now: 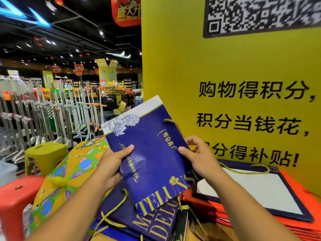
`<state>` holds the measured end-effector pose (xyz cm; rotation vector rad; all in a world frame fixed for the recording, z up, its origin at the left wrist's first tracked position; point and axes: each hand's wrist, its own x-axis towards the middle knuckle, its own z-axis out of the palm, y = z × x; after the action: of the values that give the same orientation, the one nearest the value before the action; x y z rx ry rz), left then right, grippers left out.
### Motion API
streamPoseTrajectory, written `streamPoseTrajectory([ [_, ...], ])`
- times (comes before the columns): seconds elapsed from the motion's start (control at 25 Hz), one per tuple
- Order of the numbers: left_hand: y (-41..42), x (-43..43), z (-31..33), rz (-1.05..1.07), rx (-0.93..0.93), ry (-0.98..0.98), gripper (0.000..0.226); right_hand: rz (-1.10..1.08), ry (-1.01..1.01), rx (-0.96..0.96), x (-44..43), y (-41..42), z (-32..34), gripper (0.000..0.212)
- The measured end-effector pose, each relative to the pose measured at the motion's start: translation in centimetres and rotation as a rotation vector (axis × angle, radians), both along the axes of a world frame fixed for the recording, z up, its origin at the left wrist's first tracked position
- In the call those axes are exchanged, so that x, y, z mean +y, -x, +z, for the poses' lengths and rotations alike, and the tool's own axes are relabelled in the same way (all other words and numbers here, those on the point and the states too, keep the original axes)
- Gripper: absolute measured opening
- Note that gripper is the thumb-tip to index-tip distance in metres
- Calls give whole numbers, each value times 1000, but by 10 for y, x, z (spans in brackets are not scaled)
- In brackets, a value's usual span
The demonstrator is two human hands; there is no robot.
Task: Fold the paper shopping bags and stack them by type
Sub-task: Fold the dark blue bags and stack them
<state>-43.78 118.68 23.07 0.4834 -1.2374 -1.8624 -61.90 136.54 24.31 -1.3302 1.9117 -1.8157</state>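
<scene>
A supermarket floor, with a tall yellow signboard (191,66) close ahead. In front of it the left hand (112,164) and right hand (199,157) each grip a side edge of a flattened blue paper bag (151,145), thumbs on its face, holding it tilted in the air. Under it, short of the signboard, lie more blue bags (152,223) with gold cords. At the signboard's foot a white-faced bag (260,190) rests on red bags (295,221).

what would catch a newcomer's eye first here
The tall yellow board on the right, with big black Chinese lettering and a QR code at its top, grabs the eye first. At centre the left hand and right hand hold up a flattened blue paper bag with gold lettering. Below it lie more blue bags, and a stack of red bags sits at lower right.
</scene>
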Motion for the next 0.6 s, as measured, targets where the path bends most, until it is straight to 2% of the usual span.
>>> streamPoseTrajectory([
  [0.08,17,15,8,-74,83,27,38,-92,18,24,21,14,27,19],
  [0.2,41,24,24,-86,170,71,36,-186,2,58,72,44,66,34],
  [0.32,69,26,30,-15,16,196,48,-305,-197,206,134,72,91,39],
  [0.36,79,29,29,24,-66,305,57,-357,-209,232,149,79,95,40],
  [0.44,106,52,22,29,-198,651,69,-477,-151,254,172,92,96,39],
  [0.52,135,91,15,-147,-229,985,74,-576,-97,245,182,99,91,31],
  [0.6,166,126,10,-245,-225,1166,79,-600,-121,220,189,107,83,24],
])
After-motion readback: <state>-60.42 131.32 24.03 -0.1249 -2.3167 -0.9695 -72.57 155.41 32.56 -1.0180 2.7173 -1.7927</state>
